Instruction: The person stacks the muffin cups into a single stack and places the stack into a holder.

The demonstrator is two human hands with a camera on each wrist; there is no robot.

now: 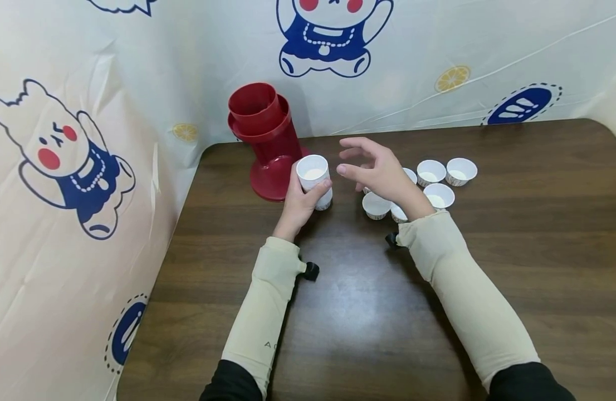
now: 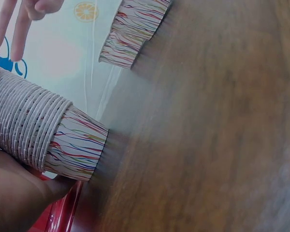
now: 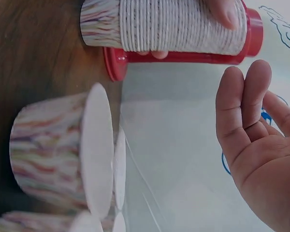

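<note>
My left hand (image 1: 300, 203) grips a tall stack of white paper baking cups (image 1: 313, 172), thumb across the near side. In the left wrist view the nested cups (image 2: 26, 118) show many tight rims, and the lowest cup has coloured wavy stripes. The stack stands upright at the table. My right hand (image 1: 380, 172) is raised just right of the stack, fingers loosely bent and apart, holding nothing. Below and beside it several single cups (image 1: 430, 171) stand mouth up on the table, some partly hidden by the hand and wrist. One striped cup (image 3: 53, 150) is close in the right wrist view.
Behind the left hand stands a red plastic dispenser-like tube (image 1: 273, 133) with a round base, at the table's back left. The brown wooden table (image 1: 348, 312) meets a white printed curtain (image 1: 213, 67) at its back and left edges.
</note>
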